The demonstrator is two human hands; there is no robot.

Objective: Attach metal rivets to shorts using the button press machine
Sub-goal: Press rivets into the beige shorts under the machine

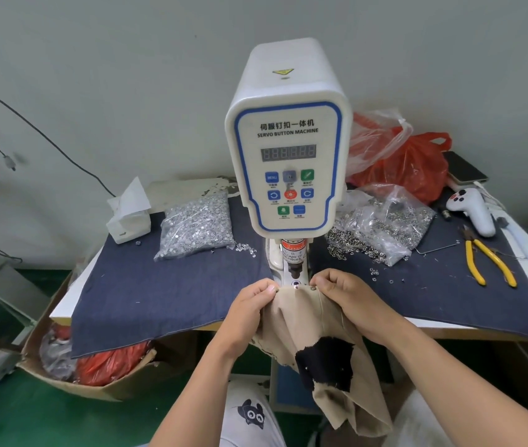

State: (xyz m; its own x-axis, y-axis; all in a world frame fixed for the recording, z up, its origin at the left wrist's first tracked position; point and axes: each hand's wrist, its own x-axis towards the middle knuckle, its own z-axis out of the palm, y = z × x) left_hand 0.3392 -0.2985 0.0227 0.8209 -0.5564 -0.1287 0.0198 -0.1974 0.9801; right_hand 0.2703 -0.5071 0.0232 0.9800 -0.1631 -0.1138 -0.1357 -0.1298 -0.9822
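The white servo button machine (288, 150) stands at the middle of the table, its press head (294, 269) pointing down. Beige shorts (298, 321) with a dark pocket lining (327, 362) hang off the table's front edge, their top edge lying under the press head. My left hand (249, 311) pinches the fabric edge on the left of the press. My right hand (343, 295) pinches it on the right. Small metal rivets (313, 288) show along the edge between my fingers.
A clear bag of silver rivet parts (196, 224) lies left of the machine, another open bag of rings (382, 224) right of it. Yellow pliers (488, 262), a white handheld device (472, 211), a tissue box (128, 217) and red plastic bags (408, 162) sit on the dark cloth-covered table (159, 295).
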